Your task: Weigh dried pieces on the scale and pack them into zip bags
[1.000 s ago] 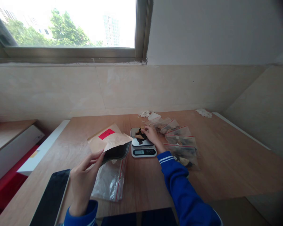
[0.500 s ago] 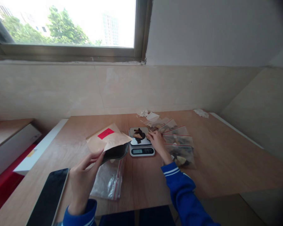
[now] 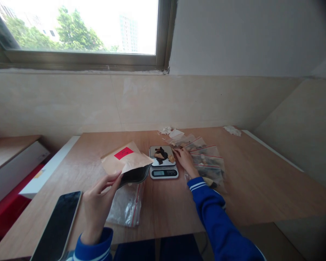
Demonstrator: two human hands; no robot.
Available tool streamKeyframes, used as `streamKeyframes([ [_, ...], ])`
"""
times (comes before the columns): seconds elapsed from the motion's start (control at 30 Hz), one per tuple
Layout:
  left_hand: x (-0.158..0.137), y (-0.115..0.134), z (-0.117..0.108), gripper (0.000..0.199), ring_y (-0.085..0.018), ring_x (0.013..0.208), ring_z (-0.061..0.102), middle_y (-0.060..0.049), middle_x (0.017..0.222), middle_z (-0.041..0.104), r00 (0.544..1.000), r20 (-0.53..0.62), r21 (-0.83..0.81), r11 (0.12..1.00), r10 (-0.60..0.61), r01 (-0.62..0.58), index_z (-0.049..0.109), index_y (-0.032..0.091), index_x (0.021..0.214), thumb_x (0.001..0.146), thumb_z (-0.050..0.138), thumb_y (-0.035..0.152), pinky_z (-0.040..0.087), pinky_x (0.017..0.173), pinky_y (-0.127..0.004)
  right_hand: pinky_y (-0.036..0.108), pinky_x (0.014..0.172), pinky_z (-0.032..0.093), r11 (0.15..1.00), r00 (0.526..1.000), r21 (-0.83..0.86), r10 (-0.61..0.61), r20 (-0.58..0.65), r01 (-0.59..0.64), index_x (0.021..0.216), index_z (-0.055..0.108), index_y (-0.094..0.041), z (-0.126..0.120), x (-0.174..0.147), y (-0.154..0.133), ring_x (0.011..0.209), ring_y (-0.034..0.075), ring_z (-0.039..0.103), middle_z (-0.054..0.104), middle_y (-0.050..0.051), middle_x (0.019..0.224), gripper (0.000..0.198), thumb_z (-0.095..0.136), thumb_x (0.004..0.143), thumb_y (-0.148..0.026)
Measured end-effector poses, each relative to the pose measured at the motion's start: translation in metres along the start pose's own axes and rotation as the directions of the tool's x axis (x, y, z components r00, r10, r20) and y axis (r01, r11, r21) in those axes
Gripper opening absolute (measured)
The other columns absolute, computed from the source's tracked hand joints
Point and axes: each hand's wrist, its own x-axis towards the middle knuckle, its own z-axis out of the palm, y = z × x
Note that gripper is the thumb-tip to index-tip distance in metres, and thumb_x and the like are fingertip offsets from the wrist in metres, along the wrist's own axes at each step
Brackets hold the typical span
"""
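Paper pouch [image 3: 126, 161] in left grip [image 3: 97, 206]

Paper pouch [image 3: 126, 163] held by left hand [image 3: 97, 206], lying just ahead of it. Phone [image 3: 57, 226] placed left of left hand; empty zip bag [image 3: 126, 206] under pouch, right of that hand. Scale [image 3: 163, 166] set betw. hands, left of right hand [image 3: 186, 161]; filled zip bags [image 3: 206, 161] fanned right of and under right hand.
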Motion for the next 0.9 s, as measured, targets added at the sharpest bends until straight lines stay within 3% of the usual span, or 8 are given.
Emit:
streamKeyframes([
  [0.2,0.001,0.0,-0.001,0.027,-0.014,0.063,0.068,0.002,0.076,0.074,1.0,-0.003,-0.003,1.0,-0.011,0.011,0.075,0.025,0.087,0.08,0.068,0.051,0.056,0.062,-0.021,0.03,0.08,0.044,0.996,0.996,-0.029,0.081,-0.037,-0.082,0.1,0.069,-0.016,-0.001,0.002,-0.006,0.096,0.023,0.061,0.063,0.014,0.104,0.021,0.052,0.094,-0.028],
  [0.37,0.0,-0.002,0.001,0.027,-0.014,0.063,0.068,0.002,0.078,0.074,0.999,0.008,-0.035,0.999,-0.035,0.035,0.075,0.025,0.088,0.079,0.069,0.049,0.056,0.061,-0.021,0.032,0.076,0.045,0.971,0.962,0.172,0.199,-0.188,-0.167,0.092,0.071,-0.014,-0.004,0.002,-0.015,0.088,0.024,0.064,0.067,0.013,0.095,0.03,0.054,0.092,-0.04],
  [0.5,-0.002,-0.003,0.003,0.026,-0.015,0.064,0.068,0.002,0.077,0.074,1.0,0.006,-0.028,0.999,-0.031,0.031,0.075,0.025,0.088,0.079,0.07,0.048,0.057,0.062,-0.022,0.031,0.073,0.047,0.928,0.971,0.352,0.186,-0.151,-0.123,0.086,0.072,-0.014,-0.005,0.002,-0.028,0.078,0.023,0.065,0.072,0.011,0.084,0.032,0.058,0.088,-0.043],
  [0.6,-0.002,-0.003,0.003,0.026,-0.015,0.065,0.068,0.002,0.078,0.074,1.0,0.006,-0.035,0.999,-0.031,0.031,0.075,0.025,0.089,0.079,0.07,0.048,0.057,0.063,-0.022,0.033,0.078,0.047,0.938,0.985,0.338,0.124,-0.116,-0.078,0.079,0.073,-0.014,-0.008,0.001,-0.037,0.08,0.024,0.065,0.073,0.013,0.082,0.03,0.059,0.087,-0.039],
  [0.7,-0.003,-0.004,0.002,0.027,-0.015,0.065,0.068,0.002,0.08,0.074,0.999,0.006,-0.041,0.998,-0.042,0.042,0.075,0.025,0.089,0.078,0.071,0.049,0.056,0.063,-0.022,0.039,0.086,0.045,0.94,0.961,0.331,0.161,-0.226,-0.08,0.084,0.073,-0.014,-0.018,-0.007,-0.048,0.09,0.026,0.062,0.071,0.015,0.089,0.034,0.053,0.09,-0.042],
  [0.8,-0.003,-0.005,0.004,0.026,-0.014,0.066,0.068,0.002,0.081,0.075,0.999,0.011,-0.036,0.998,-0.049,0.049,0.075,0.025,0.089,0.078,0.071,0.049,0.055,0.064,-0.022,0.039,0.087,0.045,0.885,0.913,0.463,0.147,-0.38,0.05,0.089,0.069,-0.014,-0.043,-0.028,-0.073,0.091,0.024,0.059,0.067,0.014,0.092,0.037,0.045,0.095,-0.043],
  [0.9,-0.004,-0.005,0.006,0.026,-0.014,0.067,0.068,0.003,0.082,0.075,0.998,0.018,-0.036,0.998,-0.055,0.056,0.075,0.026,0.089,0.079,0.071,0.049,0.055,0.065,-0.022,0.034,0.082,0.047,0.753,0.9,0.581,-0.033,-0.436,0.308,0.089,0.065,-0.018,-0.077,-0.062,-0.114,0.09,0.021,0.059,0.065,0.008,0.09,0.029,0.042,0.099,-0.033],
])
